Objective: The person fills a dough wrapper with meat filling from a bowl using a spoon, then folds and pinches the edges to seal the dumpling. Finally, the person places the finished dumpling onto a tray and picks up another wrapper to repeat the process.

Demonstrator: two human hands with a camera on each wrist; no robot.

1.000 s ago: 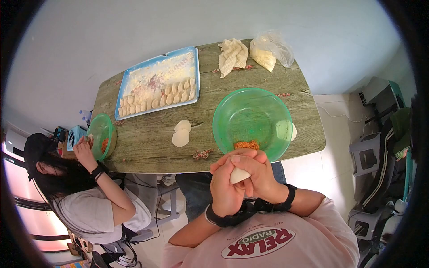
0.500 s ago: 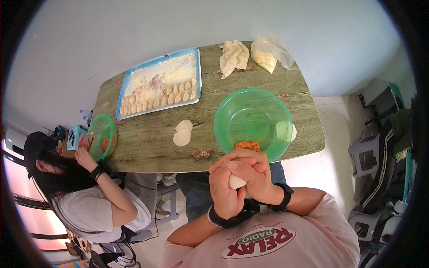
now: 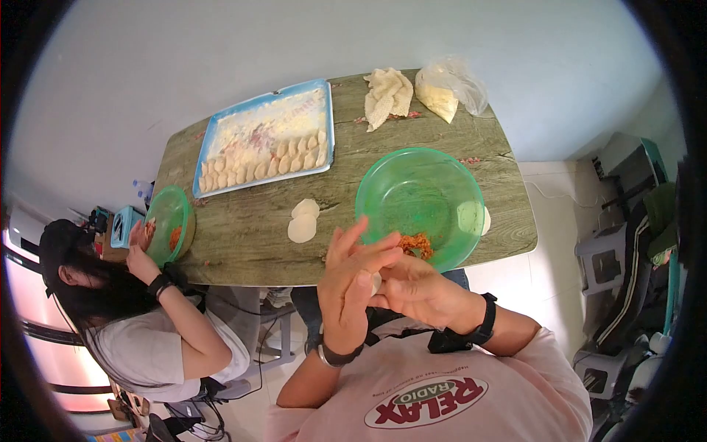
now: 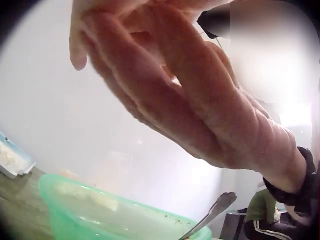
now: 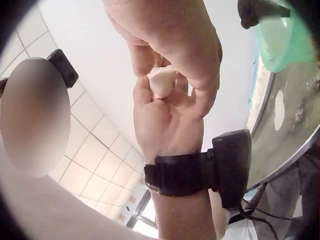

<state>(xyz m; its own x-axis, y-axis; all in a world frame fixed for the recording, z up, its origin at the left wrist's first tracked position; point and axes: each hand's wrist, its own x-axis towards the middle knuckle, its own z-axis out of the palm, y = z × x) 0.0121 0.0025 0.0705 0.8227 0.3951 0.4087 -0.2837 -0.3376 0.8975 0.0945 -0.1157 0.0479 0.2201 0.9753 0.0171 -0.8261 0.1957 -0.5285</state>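
Observation:
A pale dough piece point(image 3: 376, 283) point(image 5: 162, 82) lies between both hands, partly covered by fingers. My right hand point(image 3: 431, 295) point(image 5: 170, 25) pinches it, fingers curled and pointing left. My left hand point(image 3: 345, 298) point(image 5: 170, 122) is beside it, with fingers spread and extended and the thumb near the dough. In the left wrist view the right hand point(image 4: 200, 100) crosses the frame and hides the dough. Just beyond the hands stands a green bowl point(image 3: 420, 169) point(image 4: 95, 215) with orange-red filling point(image 3: 418, 245) at its near side. A metal spoon handle point(image 4: 220, 205) sticks up from it.
A blue-rimmed tray point(image 3: 331, 118) holds rows of dumplings at the back left. Round wrappers point(image 3: 302, 227) lie left of the bowl. A cloth point(image 3: 388, 96) and plastic bag point(image 3: 449, 92) are at the back. Another person point(image 3: 158, 339) works at a second green bowl point(image 3: 171, 210) on the left.
The clasped hands have come apart; the left fingers have uncurled and spread, moving left. The right hand has turned, its fingers now pointing left around the dough.

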